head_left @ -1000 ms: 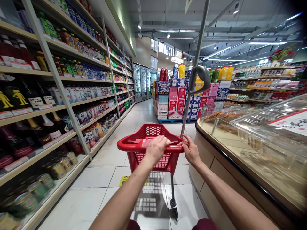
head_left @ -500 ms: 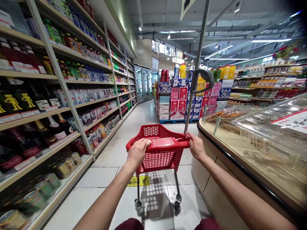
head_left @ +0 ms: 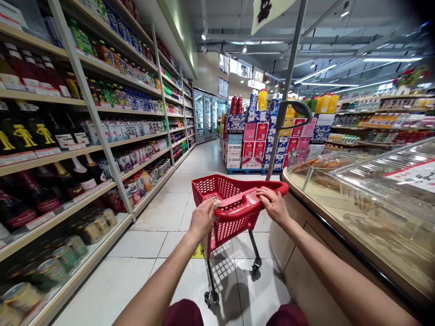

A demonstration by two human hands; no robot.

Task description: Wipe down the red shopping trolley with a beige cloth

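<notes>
A small red shopping cart (head_left: 234, 226) with a perforated basket stands right in front of me, angled with its right end farther away. A grey pole (head_left: 294, 54) with a dark looped grip rises from its far right part. My left hand (head_left: 204, 217) is closed on the left end of the red handle. Over the right part of that handle curl the fingers of my right hand (head_left: 273, 203). The inside of the basket shows only in part.
Drink shelves (head_left: 112, 145) run along the left. At the right, close to the cart, curves a food counter (head_left: 282, 226) with clear covers. Stacked boxes of drinks (head_left: 254, 140) stand ahead, and glass-door fridges (head_left: 205, 113) line the far end. A yellow sticker (head_left: 199, 251) lies on the floor.
The cart has turned, its handle now slanting and its right side swung away from me. My left hand has shifted slightly to the right. The pole has moved a little right.
</notes>
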